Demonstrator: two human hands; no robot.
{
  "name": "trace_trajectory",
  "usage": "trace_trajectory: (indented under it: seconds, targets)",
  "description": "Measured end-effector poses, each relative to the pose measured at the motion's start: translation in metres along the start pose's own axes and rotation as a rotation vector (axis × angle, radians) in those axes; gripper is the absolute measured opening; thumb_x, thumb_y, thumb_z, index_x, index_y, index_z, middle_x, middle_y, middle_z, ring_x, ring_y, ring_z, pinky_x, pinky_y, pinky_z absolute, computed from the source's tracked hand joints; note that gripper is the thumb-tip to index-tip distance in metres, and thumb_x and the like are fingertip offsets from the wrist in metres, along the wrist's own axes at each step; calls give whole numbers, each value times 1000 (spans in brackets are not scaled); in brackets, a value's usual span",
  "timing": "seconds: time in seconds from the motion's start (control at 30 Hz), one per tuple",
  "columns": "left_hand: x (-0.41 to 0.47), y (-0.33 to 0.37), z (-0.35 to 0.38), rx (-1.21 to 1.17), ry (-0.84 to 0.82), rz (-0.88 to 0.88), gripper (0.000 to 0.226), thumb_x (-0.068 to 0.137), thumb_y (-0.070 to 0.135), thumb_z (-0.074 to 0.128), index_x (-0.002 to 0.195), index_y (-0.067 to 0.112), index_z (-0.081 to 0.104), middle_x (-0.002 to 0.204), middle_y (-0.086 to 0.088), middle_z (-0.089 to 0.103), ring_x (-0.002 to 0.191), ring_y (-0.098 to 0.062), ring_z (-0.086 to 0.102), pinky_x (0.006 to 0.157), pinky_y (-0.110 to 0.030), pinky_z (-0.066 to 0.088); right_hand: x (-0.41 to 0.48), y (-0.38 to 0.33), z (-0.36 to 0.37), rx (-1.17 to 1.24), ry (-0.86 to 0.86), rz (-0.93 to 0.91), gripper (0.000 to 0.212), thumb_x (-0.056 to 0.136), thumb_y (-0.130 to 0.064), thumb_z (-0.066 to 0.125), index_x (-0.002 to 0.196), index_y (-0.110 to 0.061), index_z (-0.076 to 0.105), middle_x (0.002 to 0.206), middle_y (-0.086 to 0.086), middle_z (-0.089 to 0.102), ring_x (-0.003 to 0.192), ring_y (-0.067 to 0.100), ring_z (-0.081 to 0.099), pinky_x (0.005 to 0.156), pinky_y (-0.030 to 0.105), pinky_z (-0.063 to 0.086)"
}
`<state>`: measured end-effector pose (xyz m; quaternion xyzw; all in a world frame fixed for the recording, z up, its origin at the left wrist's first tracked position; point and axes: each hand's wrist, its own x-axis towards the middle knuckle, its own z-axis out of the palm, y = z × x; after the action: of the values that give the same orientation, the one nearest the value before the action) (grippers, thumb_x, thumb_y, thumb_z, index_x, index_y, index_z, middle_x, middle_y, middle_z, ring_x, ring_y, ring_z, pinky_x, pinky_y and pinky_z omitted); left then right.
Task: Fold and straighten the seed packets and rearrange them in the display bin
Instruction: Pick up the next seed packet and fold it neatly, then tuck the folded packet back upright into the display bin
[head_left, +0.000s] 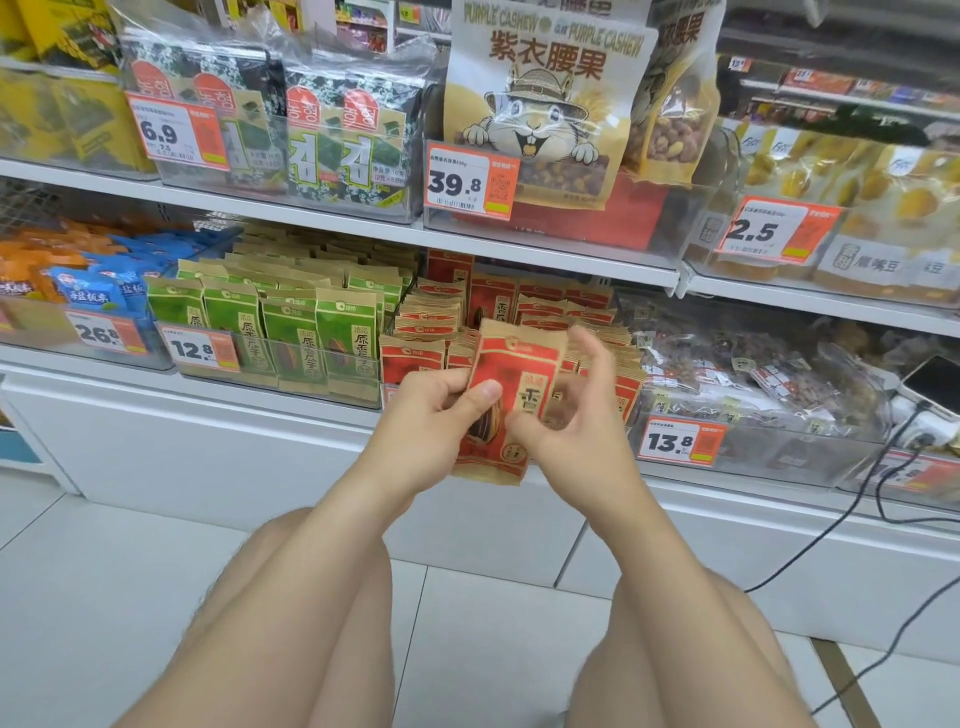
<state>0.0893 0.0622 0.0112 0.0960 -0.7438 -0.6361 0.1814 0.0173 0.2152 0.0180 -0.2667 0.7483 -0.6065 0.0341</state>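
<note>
A red and tan seed packet is held upright in front of the lower shelf. My left hand grips its left edge, thumb across the front. My right hand is at the packet's right side, thumb touching the lower front, its fingers spread and loosely bent, not closed round it. Behind them a clear display bin holds several more red seed packets, some upright, some stacked and leaning. The bin's front is mostly hidden by my hands.
A bin of green seed packets stands to the left, blue and orange packs beyond. A bin of clear nut bags sits right, with a phone and black cable. Upper shelf overhangs. My knees are below.
</note>
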Motion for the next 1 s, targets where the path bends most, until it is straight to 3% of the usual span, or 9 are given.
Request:
trace_trajectory:
  seconds: [0.1, 0.2, 0.3, 0.4, 0.43, 0.5, 0.6, 0.77, 1.0]
  targets:
    - [5, 4, 0, 136, -51, 10, 20, 109, 25, 63, 106, 23, 83, 98, 4, 83, 97, -20, 79, 94, -48, 63, 6, -6, -4, -65, 77, -236, 95, 89, 0, 74, 159, -47, 29, 129, -5, 65, 104, 16, 71, 74, 38, 61]
    - [16, 15, -5, 288, -44, 44, 14, 105, 28, 70, 101, 26, 84, 91, 10, 82, 89, -13, 79, 89, -46, 64, 23, -9, -13, -291, 53, -247, 48, 86, -16, 78, 129, -35, 70, 117, -14, 73, 107, 9, 70, 90, 46, 61]
    - [35, 29, -19, 346, -29, 63, 9, 94, 26, 83, 103, 28, 83, 92, 12, 82, 88, -8, 78, 87, -42, 64, 34, -17, -19, -441, 87, -267, 17, 86, -21, 86, 99, -31, 81, 95, -17, 76, 94, 5, 70, 91, 42, 58]
    - [63, 38, -34, 563, 124, 111, 33, 87, 22, 87, 116, 28, 73, 111, 11, 74, 103, -10, 69, 96, -38, 58, 45, -35, -16, -428, 304, -460, 21, 89, -7, 81, 93, -28, 78, 86, -24, 70, 86, 0, 68, 83, 18, 52]
    - [72, 40, -36, 627, 172, 121, 35, 88, 18, 84, 118, 28, 68, 116, 9, 70, 108, -13, 65, 99, -39, 55, 52, -37, -15, -429, 361, -520, 19, 92, -6, 79, 95, -24, 74, 84, -22, 69, 82, 3, 68, 78, 17, 51]
    - [85, 36, -36, 712, 238, 136, 33, 90, 15, 76, 117, 30, 63, 121, 4, 63, 115, -20, 59, 103, -42, 50, 74, -35, -11, -524, 393, -583, 12, 98, -11, 73, 100, -20, 65, 84, -14, 71, 78, 12, 70, 73, 32, 57]
    - [92, 12, -27, 798, 319, 169, 21, 94, 23, 68, 113, 29, 62, 121, 4, 53, 122, -25, 51, 100, -40, 39, 107, -17, -2, -721, 252, -584, 12, 104, -16, 65, 110, -19, 54, 88, 1, 76, 77, 36, 72, 66, 48, 58]
    - [105, -12, -24, 906, 310, 170, 26, 97, 35, 59, 121, 26, 56, 128, 0, 49, 124, -27, 45, 108, -51, 34, 145, 8, 22, -964, 102, -599, 31, 97, 0, 67, 114, -17, 49, 66, -5, 56, 54, 35, 57, 51, 37, 41]
    - [121, -26, -31, 1011, 256, 93, 43, 98, 47, 49, 131, 19, 52, 133, -3, 51, 121, -30, 50, 102, -52, 37, 182, 16, 41, -1093, -16, -335, 44, 93, 9, 60, 128, -18, 58, 92, 8, 66, 87, 33, 56, 67, 38, 39]
